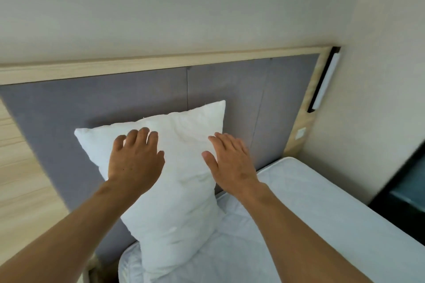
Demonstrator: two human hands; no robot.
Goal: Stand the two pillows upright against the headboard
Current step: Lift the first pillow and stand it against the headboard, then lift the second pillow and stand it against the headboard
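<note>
A white pillow [181,190] stands upright on the mattress [310,213], leaning back against the grey padded headboard [241,94]. My left hand [135,158] lies flat on the pillow's upper left face, fingers spread near its top edge. My right hand [230,161] rests flat on the pillow's upper right side, fingers apart and pointing up. Neither hand grips the fabric. Only one pillow is in view.
The headboard has a light wooden frame [161,63] with a white strip lamp [326,80] and a small wall switch [300,132] at its right end. A wooden panel [20,179] stands at the left. A dark object [404,190] sits beside the bed at the right.
</note>
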